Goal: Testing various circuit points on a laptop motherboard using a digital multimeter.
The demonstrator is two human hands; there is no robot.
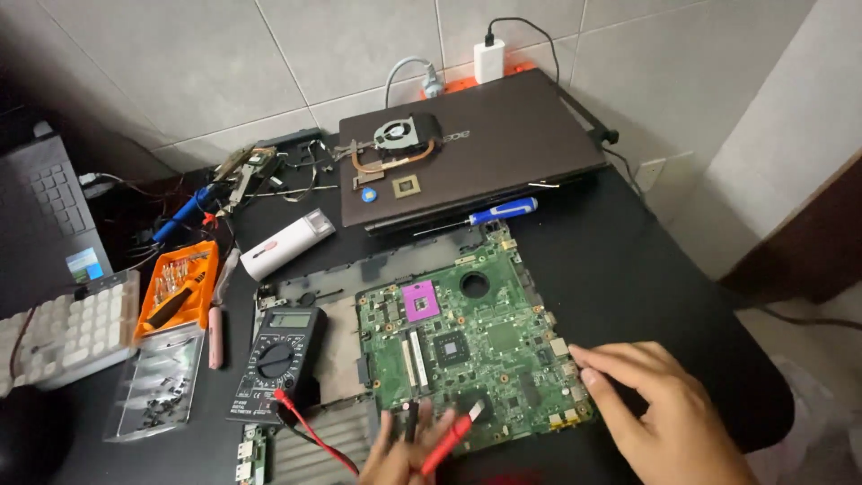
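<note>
Probing the green motherboard [467, 346] at the worktop's [646, 260] front edge: left hand [404, 454] grips red and black probes [449, 440], tips on the board; right hand [664, 409] rests flat, fingers spread, steadying its right edge. Next, prob. a meter [277, 364] reading w/ steady tips.

Green motherboard [467, 355], purple socket [422, 301]; red probe [449, 440]; black multimeter [274, 364]; orange bit case [180, 287]; blue-handled screwdriver [480, 216].

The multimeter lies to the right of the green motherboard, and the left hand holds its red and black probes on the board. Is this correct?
Not quite. In the head view the multimeter lies to the left of the green motherboard, not the right. The rest holds: the left hand holds the red probe and black probe on the board.
</note>
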